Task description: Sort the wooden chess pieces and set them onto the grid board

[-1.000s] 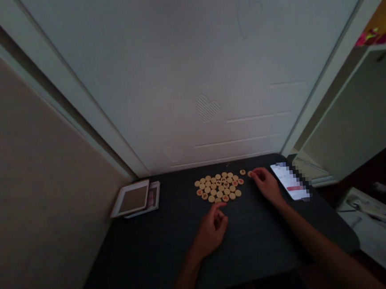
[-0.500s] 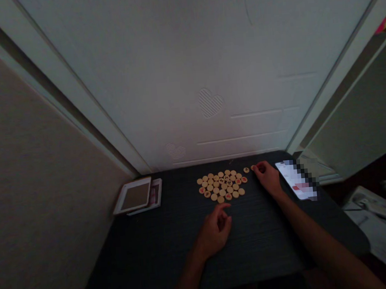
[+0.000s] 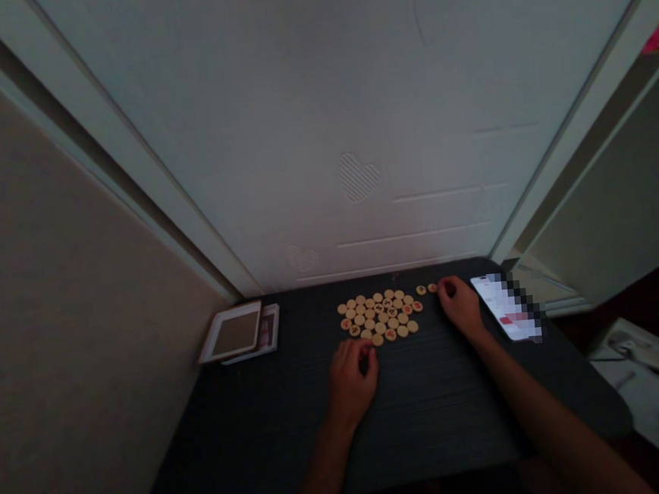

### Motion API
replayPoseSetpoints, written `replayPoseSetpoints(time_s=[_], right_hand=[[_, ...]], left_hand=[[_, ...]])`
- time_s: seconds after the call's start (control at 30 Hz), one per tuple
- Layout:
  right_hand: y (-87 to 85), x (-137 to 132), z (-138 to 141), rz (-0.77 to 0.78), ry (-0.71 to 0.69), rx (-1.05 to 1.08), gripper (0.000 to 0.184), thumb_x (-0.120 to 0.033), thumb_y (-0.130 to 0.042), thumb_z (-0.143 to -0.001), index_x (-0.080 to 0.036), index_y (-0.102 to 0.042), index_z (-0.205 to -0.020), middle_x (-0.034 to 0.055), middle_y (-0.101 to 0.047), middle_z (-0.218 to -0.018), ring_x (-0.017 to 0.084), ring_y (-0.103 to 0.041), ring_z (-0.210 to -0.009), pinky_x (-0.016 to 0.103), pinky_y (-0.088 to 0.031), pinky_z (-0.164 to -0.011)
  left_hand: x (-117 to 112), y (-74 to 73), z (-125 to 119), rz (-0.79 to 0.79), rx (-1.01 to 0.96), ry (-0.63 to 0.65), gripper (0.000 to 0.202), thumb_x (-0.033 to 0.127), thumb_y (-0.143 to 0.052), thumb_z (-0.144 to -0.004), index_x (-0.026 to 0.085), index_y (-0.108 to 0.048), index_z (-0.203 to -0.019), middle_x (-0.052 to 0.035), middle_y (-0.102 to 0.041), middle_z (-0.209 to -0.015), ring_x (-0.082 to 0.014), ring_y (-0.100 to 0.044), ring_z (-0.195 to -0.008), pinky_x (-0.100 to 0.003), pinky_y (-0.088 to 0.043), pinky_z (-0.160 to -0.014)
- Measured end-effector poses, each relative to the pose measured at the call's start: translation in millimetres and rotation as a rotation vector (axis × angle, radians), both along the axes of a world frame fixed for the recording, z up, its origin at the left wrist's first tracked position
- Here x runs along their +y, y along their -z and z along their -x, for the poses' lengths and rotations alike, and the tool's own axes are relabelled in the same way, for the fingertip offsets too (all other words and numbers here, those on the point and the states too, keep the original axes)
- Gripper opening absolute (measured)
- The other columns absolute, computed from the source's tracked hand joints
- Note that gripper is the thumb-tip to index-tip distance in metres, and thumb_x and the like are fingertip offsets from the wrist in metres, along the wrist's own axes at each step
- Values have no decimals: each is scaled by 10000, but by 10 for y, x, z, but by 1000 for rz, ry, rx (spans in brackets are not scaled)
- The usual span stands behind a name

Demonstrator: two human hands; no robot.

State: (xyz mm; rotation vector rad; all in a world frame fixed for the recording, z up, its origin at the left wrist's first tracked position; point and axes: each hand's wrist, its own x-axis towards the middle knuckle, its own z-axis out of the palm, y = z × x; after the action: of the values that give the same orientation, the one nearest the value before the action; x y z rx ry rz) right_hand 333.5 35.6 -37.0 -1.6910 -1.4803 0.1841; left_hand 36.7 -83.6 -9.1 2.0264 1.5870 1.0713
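- At the upper left of the counter (image 3: 435,429), a white frame (image 3: 232,333) lies flat on a box (image 3: 270,329). Both are well apart from the hands, so a knock there seems unlikely.
- The left hand (image 3: 352,386) sits at lower centre with its fingers curled together, their tips at the bottom edge of the pile. Whether they pinch anything is hidden from this view, so I cannot tell.
- The pile of round wooden chess pieces (image 3: 379,317) lies flat at centre, the pieces packed edge to edge. Because they touch, a careless push from the left hand could shift several at once and spoil the cluster.
- Two loose pieces (image 3: 426,289) sit just right of the pile, near the top edge of the counter. The nearer one is just beside the right-hand fingertips, and a brush could slide it away or back into the pile.
- The right hand (image 3: 460,307) rests with its fingers curled down, close to that piece. I cannot tell whether it holds anything.
- A phone (image 3: 505,308) lies just right of that hand, so a wide sideways move could catch it.
- The dim light makes the red markings hard to read, so a piece could be misread.
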Motion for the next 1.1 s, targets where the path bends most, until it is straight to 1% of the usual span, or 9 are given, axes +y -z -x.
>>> replayPoseSetpoints(time_s=[0.07,0.13,0.27,0.47,0.63,0.73,0.83,0.97,1.1], right_hand=[[-12,-67,10,-25,-7,-1,266,-376,-514,-912,-175,-674,-982,113,-707,-925,248,-647,-818,384,-500,-776],[-24,-160,34,-52,-33,-4,270,-348,-498,-917,-170,-670,-1025,123,-704,-967,250,-648,-841,390,-509,-793],[-40,-377,109,-106,-145,-26,251,-247,-482,-896,-183,-662,-1060,107,-693,-1023,242,-648,-894,396,-521,-843],[-40,-571,228,-149,-320,-69,249,-157,-506,-859,-215,-666,-1040,80,-685,-1023,243,-638,-985,408,-531,-908],[-39,-616,341,-149,-448,-104,292,-183,-468,-944,-225,-626,-1186,91,-674,-1154,246,-614,-1117,438,-509,-1012],[-45,-629,419,-124,-482,-131,338,-278,-467,-994,-220,-566,-1311,111,-626,-1304,254,-567,-1240,458,-474,-1078],[-38,-631,480,-87,-515,-228,396,-348,-478,-1002,-219,-539,-1371,125,-551,-1432,280,-499,-1344,496,-444,-1110],[-12,-630,524,-47,-529,-344,464,-382,-468,-1007,-207,-499,-1435,124,-446,-1547,304,-395,-1440,525,-396,-1148],[-50,-629,541,-31,-564,-388,533,-411,-471,-1011,-198,-433,-1498,129,-389,-1587,305,-350,-1470,526,-365,-1174]], left_hand=[[14,-2,-7,-59,96,-5,226,256,-545,-951,205,-638,-1150,-95,-646,-1083,-261,-581,-1026,-415,-451,-926],[8,-6,-23,-82,186,9,291,236,-555,-949,228,-627,-1231,-98,-628,-1179,-280,-557,-1085,-437,-442,-931],[-20,-1,-48,-114,311,29,329,211,-547,-962,282,-634,-1271,-77,-620,-1193,-270,-561,-1075,-421,-461,-880],[-26,35,-47,-170,359,-10,313,222,-563,-960,287,-639,-1256,-73,-606,-1202,-255,-574,-1063,-426,-503,-882],[7,14,-69,-194,369,-22,347,327,-577,-958,251,-596,-1296,-100,-576,-1327,-300,-526,-1226,-504,-472,-1014],[124,-41,-89,-213,444,42,518,442,-610,-930,247,-520,-1402,-101,-490,-1477,-326,-418,-1376,-557,-354,-1148],[322,-93,-90,-211,534,98,653,566,-618,-893,265,-478,-1456,-94,-410,-1561,-346,-320,-1456,-600,-236,-1203],[583,-121,-32,-165,608,132,723,686,-554,-881,284,-464,-1476,-85,-367,-1597,-349,-276,-1481,-623,-185,-1206],[769,-150,58,-99,640,174,827,767,-527,-842,300,-412,-1514,-77,-347,-1611,-352,-268,-1485,-616,-174,-1206]])
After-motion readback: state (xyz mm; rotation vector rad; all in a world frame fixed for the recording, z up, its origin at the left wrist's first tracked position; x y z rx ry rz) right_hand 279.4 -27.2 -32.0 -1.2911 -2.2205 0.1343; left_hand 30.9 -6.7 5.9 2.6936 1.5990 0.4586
